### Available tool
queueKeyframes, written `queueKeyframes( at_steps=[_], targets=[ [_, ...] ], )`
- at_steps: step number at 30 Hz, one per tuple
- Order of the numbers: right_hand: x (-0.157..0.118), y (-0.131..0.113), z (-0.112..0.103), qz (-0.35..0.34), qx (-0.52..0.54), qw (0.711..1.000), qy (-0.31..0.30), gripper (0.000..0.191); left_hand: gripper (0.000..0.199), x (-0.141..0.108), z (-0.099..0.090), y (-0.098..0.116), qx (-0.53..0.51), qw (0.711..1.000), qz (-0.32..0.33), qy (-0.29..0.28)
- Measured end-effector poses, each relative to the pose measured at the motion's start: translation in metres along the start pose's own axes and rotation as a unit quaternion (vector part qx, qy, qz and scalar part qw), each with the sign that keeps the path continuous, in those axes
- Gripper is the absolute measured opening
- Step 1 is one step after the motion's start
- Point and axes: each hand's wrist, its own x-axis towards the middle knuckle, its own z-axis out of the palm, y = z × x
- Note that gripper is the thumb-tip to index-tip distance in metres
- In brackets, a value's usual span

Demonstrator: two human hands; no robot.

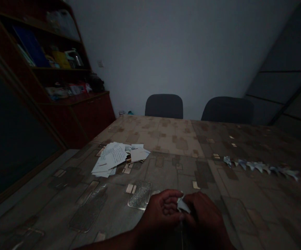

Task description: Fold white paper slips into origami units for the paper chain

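Near the front edge of the patterned table, my left hand (163,210) and my right hand (204,211) are close together around a small folded white paper piece (183,205). My right fingers pinch the piece on its right side. The left hand's fingers are curled beside it, with the thumb at its lower edge. To the left lies a loose pile of white paper sheets (111,158), some with writing. At the right, several folded paper pieces (259,166) form a row.
The table (166,133) has a patterned cover. Two dark chairs (164,106) (227,109) stand behind its far edge. A dark red shelf cabinet (88,114) with assorted items is at the back left, against a plain wall.
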Motion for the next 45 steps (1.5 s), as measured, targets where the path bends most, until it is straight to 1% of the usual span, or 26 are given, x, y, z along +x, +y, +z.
queueKeyframes(
  at_steps=[4,6,10,14,19,25,28,33,35,38,40,42,45],
  targets=[
    [0.003,0.0,0.0,-0.035,-0.015,0.999,0.012,0.014,0.044,0.0,0.007,0.003,0.049,0.998,-0.007,0.048],
    [0.004,0.0,0.001,-0.044,-0.023,0.999,0.02,0.015,0.043,0.0,0.009,0.003,0.053,0.997,-0.006,0.056],
    [0.002,0.001,0.003,-0.044,-0.037,0.998,0.024,0.022,0.044,-0.001,0.008,0.001,0.036,0.999,-0.008,0.039],
    [0.003,0.001,0.001,-0.042,-0.03,0.999,0.006,0.021,0.043,-0.002,0.005,0.001,0.013,1.0,-0.007,0.012],
    [0.007,-0.002,-0.006,-0.014,0.025,0.999,-0.028,0.014,0.041,0.0,0.003,0.006,0.007,0.999,-0.02,0.03],
    [0.01,-0.002,-0.006,-0.023,0.044,0.999,0.0,0.017,0.04,0.003,0.001,0.0,0.009,1.0,-0.011,0.025],
    [0.009,0.0,-0.004,-0.04,0.059,0.997,-0.004,0.018,0.041,0.003,0.0,-0.002,0.008,1.0,0.001,0.029],
    [0.005,0.003,-0.003,-0.018,0.077,0.997,-0.007,0.019,0.048,-0.001,0.001,0.007,-0.006,1.0,-0.009,0.008],
    [0.004,0.002,-0.003,-0.009,0.085,0.996,-0.006,0.019,0.042,-0.002,0.001,0.012,-0.003,1.0,0.001,0.004],
    [0.004,0.001,-0.004,-0.004,0.095,0.995,0.005,0.018,0.033,-0.003,0.001,0.016,0.003,1.0,0.019,0.014],
    [0.005,0.0,-0.004,-0.005,0.098,0.995,0.004,0.018,0.034,-0.003,0.0,0.015,0.002,1.0,0.023,0.019],
    [0.005,0.0,-0.005,-0.005,0.097,0.995,-0.01,0.019,0.038,-0.003,-0.001,0.013,-0.003,0.999,0.028,0.018],
    [0.003,0.001,-0.004,-0.004,0.101,0.995,-0.028,0.019,0.04,-0.002,-0.003,0.01,0.005,0.999,0.041,0.008]
  ],
)
